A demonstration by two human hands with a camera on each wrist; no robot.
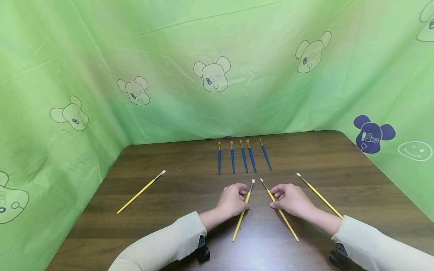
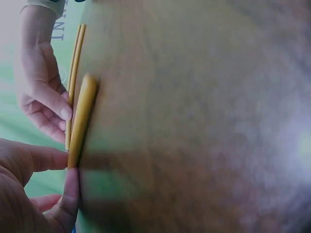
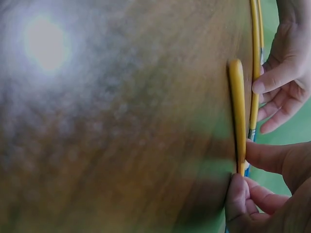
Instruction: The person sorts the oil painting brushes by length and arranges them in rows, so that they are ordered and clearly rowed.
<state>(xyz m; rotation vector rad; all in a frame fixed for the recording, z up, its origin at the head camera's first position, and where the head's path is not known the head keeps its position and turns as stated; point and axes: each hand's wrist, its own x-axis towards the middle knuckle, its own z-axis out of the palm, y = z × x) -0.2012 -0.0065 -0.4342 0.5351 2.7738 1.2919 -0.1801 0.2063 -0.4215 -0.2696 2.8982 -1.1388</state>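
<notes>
Well inside the table's side edges (image 1: pixel 99 192) (image 1: pixel 384 178), hands (image 1: pixel 233 200) (image 1: pixel 292 200) pinch spaced yellow brushes (image 1: pixel 241 217) (image 1: pixel 284 218).

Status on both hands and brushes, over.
Left hand pinching one slim yellow paintbrush; right hand pinching another. Five slim blue paintbrushes lie ahead, touching neither hand. No obstruction seen.

You are facing green bear-printed cloth (image 1: pixel 217 105) filling the frame's top; a brown bench (image 1: pixel 190 158) is shining at lower centre.
</notes>
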